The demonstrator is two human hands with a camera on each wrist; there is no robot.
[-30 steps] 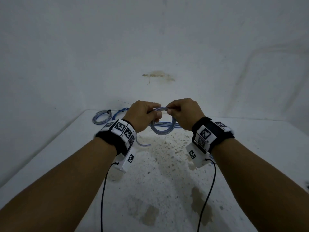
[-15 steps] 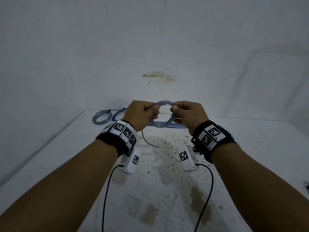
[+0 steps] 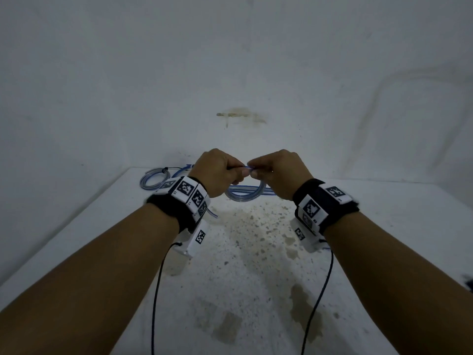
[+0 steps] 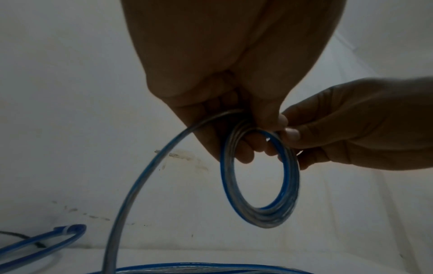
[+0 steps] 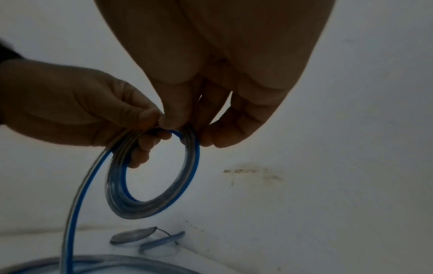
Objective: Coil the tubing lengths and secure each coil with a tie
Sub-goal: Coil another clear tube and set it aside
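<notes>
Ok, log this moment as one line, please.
step: coiling | left hand: grips coil top | right hand: pinches coil top | coil: several loops, untied, tail trailing to table | tied coil: far left

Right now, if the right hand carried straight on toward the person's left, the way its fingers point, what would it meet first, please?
The left hand: both pinch the top of the coil, fingertips all but touching, though their exact gap is unclear.
</notes>
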